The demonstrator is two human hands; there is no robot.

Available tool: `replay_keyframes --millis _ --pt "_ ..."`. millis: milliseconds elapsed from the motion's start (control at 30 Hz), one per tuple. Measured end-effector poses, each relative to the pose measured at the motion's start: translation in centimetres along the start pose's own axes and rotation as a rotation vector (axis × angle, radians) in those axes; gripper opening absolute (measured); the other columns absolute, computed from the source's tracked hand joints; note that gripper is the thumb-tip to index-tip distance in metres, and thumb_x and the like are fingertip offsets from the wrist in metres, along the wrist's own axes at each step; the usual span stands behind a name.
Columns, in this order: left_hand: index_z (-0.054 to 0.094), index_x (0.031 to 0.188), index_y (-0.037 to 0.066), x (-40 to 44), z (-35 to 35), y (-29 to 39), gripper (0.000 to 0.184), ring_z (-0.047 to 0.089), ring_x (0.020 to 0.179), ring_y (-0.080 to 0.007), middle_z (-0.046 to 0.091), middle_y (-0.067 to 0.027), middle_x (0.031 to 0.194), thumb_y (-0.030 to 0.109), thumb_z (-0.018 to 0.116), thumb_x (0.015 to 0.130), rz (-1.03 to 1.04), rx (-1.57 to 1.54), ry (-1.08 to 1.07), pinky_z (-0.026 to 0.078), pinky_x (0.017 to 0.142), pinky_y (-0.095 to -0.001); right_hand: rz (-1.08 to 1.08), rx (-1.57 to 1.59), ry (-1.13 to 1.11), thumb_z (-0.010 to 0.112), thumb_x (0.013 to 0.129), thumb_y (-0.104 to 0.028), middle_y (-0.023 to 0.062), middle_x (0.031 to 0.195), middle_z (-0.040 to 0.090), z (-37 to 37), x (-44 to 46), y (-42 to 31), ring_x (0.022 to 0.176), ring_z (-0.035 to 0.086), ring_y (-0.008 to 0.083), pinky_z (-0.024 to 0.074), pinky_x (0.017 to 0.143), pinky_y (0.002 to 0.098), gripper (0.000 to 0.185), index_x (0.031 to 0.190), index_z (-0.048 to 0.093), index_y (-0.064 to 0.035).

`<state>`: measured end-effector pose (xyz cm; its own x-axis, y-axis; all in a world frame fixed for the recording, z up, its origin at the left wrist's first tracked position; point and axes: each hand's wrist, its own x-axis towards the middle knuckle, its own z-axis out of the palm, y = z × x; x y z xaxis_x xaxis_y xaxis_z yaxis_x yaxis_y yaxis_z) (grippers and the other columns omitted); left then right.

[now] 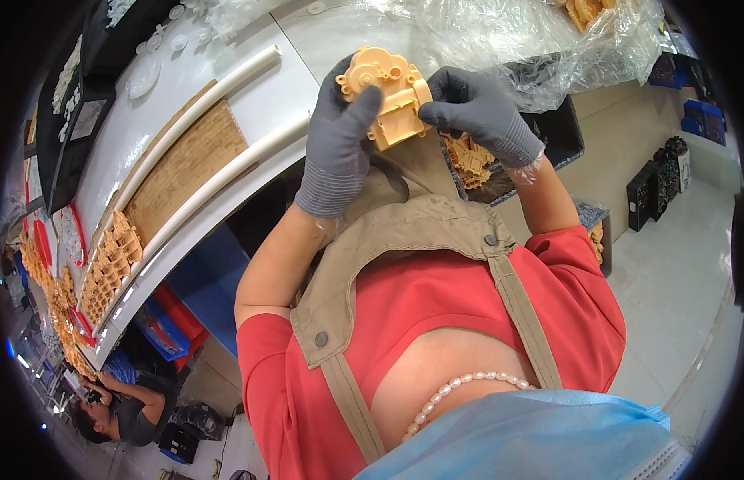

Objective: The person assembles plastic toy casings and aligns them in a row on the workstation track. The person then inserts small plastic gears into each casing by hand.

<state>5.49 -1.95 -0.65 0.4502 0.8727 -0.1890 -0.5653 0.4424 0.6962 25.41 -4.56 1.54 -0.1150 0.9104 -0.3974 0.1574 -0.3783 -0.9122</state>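
Observation:
An orange moulded plastic housing (398,112) is held up in front of my apron, near the table edge. My left hand (340,136), in a grey glove, grips it along its left side, with the thumb across its face. My right hand (476,112), also gloved in grey, pinches the housing's right edge between thumb and fingers. The housing has round bosses at its top and a rectangular recess lower down. Behind my right hand, more orange parts (470,160) lie in a dark bin (560,132).
Two white tubes (228,180) flank a brown board (184,172) on the white table (296,64). Orange parts (112,260) stand in rows at its far end. Clear plastic wrap (532,40) lies at the top right. A co-worker (140,412) is at the lower left.

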Motion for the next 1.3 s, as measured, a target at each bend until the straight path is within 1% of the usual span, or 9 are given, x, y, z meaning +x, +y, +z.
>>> replay_keyframes --millis 167,267,533,800,967,1000,1100,1167,1300 --pt "0.042 0.134 -0.001 0.3 -0.3 -0.2 0.055 0.056 0.112 -0.0182 0.057 -0.0109 0.121 0.019 0.068 0.090 0.109 0.102 0.046 0.049 0.096 -0.0315 -0.303 -0.015 0.215 0.071 0.085 -0.025 0.0012 0.088 0.063 1.6 0.9 2.4 0.078 0.059 0.0093 0.0494 0.072 0.0239 0.031 0.102 0.061 -0.0015" --pt "0.043 0.133 -0.001 0.2 -0.3 -0.5 0.056 0.056 0.111 -0.0173 0.056 -0.0108 0.121 0.021 0.070 0.089 0.163 0.173 0.021 0.048 0.096 -0.0306 -0.618 0.015 0.316 0.051 0.095 -0.053 0.0078 0.104 0.059 2.7 1.7 2.2 0.095 0.056 0.0126 0.0452 0.085 0.0260 0.058 0.114 0.052 0.0026" --pt "0.043 0.136 -0.003 -0.8 0.6 -0.9 0.058 0.055 0.115 -0.0181 0.056 -0.0106 0.127 0.015 0.070 0.088 0.377 0.469 -0.116 0.045 0.099 -0.0297 -0.979 -0.175 0.554 0.051 0.096 -0.043 0.0143 0.087 0.058 5.0 2.8 0.5 0.076 0.060 0.0256 0.0482 0.070 0.0341 0.045 0.093 0.059 0.0011" --pt "0.053 0.128 -0.003 -1.0 0.5 -0.7 0.049 0.058 0.108 -0.0157 0.060 -0.0104 0.121 0.007 0.073 0.085 0.544 0.702 -0.148 0.048 0.094 -0.0277 -0.878 -0.044 0.528 0.036 0.104 -0.042 -0.0014 0.083 0.056 5.1 3.4 -0.2 0.075 0.052 0.0101 0.0450 0.073 0.0250 0.047 0.091 0.059 -0.0032" --pt "0.053 0.128 -0.002 0.5 1.3 0.4 0.050 0.059 0.105 -0.0155 0.060 -0.0094 0.120 0.010 0.074 0.084 0.536 0.623 -0.090 0.048 0.093 -0.0281 -0.698 0.275 0.318 0.040 0.097 -0.059 0.0074 0.095 0.059 3.3 4.7 -0.5 0.085 0.056 0.0138 0.0472 0.082 0.0282 0.058 0.098 0.058 -0.0035" --pt "0.052 0.129 -0.002 0.7 1.7 1.0 0.050 0.059 0.104 -0.0151 0.060 -0.0083 0.118 0.018 0.072 0.088 0.485 0.478 -0.004 0.048 0.093 -0.0279 -0.784 0.524 0.266 0.044 0.091 -0.067 0.0114 0.107 0.059 3.4 5.9 0.2 0.095 0.058 0.0186 0.0466 0.088 0.0297 0.071 0.115 0.053 -0.0007" --pt "0.034 0.142 0.007 1.4 1.4 2.9 0.060 0.055 0.113 -0.0179 0.052 -0.0080 0.125 0.028 0.064 0.093 0.290 -0.054 -0.027 0.048 0.096 -0.0324 -0.781 0.237 0.211 0.053 0.093 -0.056 0.0117 0.119 0.056 3.2 5.0 0.1 0.105 0.057 0.0220 0.0452 0.092 0.0310 0.070 0.133 0.043 0.0011" --pt "0.029 0.144 0.009 1.8 0.4 2.7 0.068 0.052 0.118 -0.0193 0.048 -0.0084 0.130 0.028 0.068 0.090 0.257 -0.099 -0.063 0.047 0.098 -0.0343 -0.457 0.146 0.077 0.070 0.083 -0.010 0.0117 0.124 0.055 3.9 2.2 -1.1 0.113 0.055 0.0189 0.0463 0.095 0.0317 0.060 0.135 0.042 0.0016" --pt "0.027 0.144 0.009 1.2 -1.4 1.4 0.082 0.047 0.123 -0.0206 0.043 -0.0094 0.134 0.026 0.078 0.081 0.105 0.120 -0.124 0.045 0.102 -0.0357 -0.571 -0.081 0.242 0.077 0.076 -0.003 0.0108 0.122 0.058 4.5 0.7 -0.9 0.112 0.057 0.0154 0.0471 0.095 0.0300 0.060 0.128 0.049 0.0008"
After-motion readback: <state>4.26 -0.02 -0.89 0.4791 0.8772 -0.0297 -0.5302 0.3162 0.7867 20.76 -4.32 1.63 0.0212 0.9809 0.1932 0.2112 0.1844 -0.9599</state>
